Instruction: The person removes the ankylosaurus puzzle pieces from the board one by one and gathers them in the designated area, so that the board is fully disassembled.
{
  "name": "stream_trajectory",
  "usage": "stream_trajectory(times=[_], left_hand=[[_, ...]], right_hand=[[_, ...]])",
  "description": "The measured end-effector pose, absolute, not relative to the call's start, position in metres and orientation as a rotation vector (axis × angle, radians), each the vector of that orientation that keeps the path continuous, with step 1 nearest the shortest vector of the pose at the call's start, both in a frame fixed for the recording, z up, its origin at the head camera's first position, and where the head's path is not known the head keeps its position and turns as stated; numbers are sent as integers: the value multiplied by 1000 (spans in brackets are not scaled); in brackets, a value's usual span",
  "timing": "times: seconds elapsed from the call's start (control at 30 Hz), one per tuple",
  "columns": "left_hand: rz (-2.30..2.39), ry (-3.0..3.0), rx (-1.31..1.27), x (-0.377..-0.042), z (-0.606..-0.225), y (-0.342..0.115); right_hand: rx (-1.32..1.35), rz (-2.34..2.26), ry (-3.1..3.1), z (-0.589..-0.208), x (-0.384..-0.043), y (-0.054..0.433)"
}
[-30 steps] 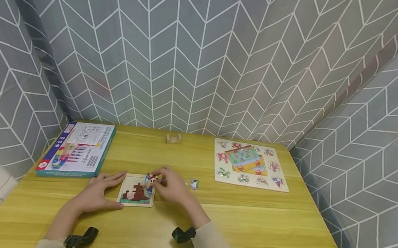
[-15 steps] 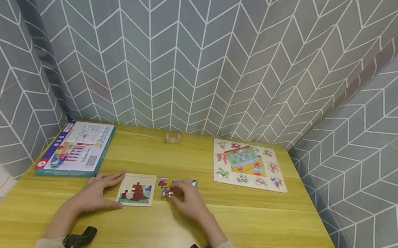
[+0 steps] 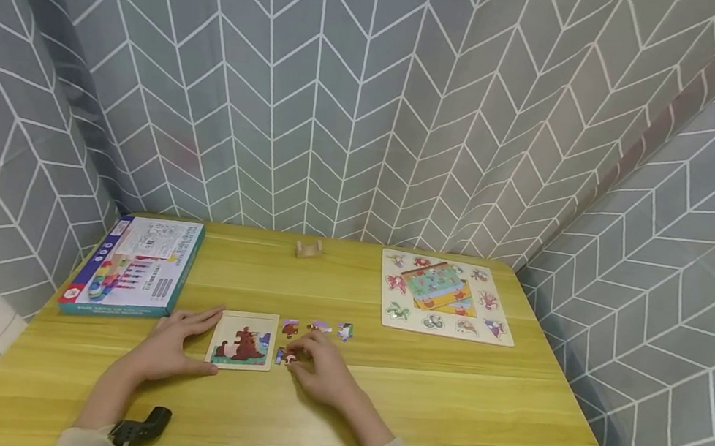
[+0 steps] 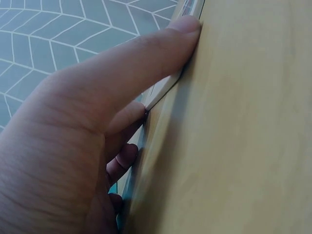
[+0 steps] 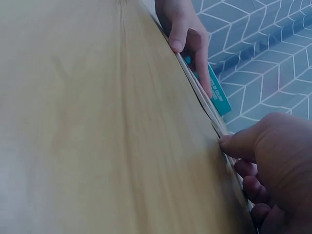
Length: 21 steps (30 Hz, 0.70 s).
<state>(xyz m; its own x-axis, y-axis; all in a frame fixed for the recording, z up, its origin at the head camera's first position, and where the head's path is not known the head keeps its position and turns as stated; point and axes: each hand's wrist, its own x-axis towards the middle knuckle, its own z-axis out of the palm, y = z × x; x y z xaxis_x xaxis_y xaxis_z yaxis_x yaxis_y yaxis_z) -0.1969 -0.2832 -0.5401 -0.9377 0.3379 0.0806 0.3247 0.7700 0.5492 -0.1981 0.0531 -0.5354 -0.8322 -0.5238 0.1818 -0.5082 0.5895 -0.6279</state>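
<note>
A square wooden puzzle tray [image 3: 238, 365] lies on the table, its lower part filled with pieces picturing something brown and spiky. My left hand [image 3: 178, 346] holds the tray's left end, thumb along the near edge and index finger at the far corner. Just right of the tray, my right hand [image 3: 321, 370] pinches a puzzle piece [image 3: 280, 356] close over the tabletop; fingertips partly cover it. Three loose pieces lie beyond that hand: a brown and purple piece [image 3: 289, 328], a purple piece [image 3: 322, 326] and a green and white piece [image 3: 345, 331].
A flat boxed set [image 3: 134, 264] lies at the back left, close to my left hand. At the back right is a white picture board [image 3: 393, 317] with colourful cards [image 3: 437, 280] on top. A small wooden block [image 3: 309, 248] stands near the curtain [image 3: 338, 103].
My right hand has moved the puzzle piece from over the tray's upper right, first to the loose pieces, then back left and nearer beside the tray. The left hand stays at the tray.
</note>
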Motion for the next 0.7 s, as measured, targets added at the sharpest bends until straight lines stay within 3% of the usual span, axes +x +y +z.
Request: stream_trajectory(times=[0.7], left_hand=[[920,2921,543,-196,-538,-283]], right_hand=[[-843,-1133,2753,-535,-197,52]])
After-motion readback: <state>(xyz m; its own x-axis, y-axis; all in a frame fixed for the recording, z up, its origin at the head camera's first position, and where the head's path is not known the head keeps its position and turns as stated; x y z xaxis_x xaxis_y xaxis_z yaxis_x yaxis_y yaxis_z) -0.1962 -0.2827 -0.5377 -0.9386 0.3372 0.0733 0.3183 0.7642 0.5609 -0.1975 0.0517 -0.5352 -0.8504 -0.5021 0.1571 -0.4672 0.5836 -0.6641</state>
